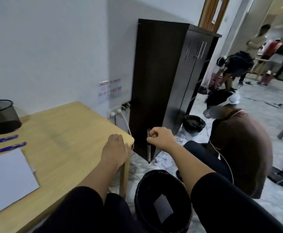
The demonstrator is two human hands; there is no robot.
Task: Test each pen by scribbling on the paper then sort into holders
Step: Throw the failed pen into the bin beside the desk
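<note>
My right hand [161, 139] pinches a dark pen [148, 148] that hangs upright, tip down, beyond the table's right edge and above the black bin [162, 199] on the floor. My left hand [115, 148] rests flat on the wooden table [66, 132] near its right corner. Two blue pens [4, 139] [11, 148] lie at the table's left. White paper [6, 179] lies below them. A black mesh holder [2, 116] stands at the far left.
A dark tall cabinet [162, 81] stands just right of the table. A person [238, 148] crouches on the floor at the right beside another small black bin [192, 123]. Other people stand further back. Cables and paper scraps litter the floor.
</note>
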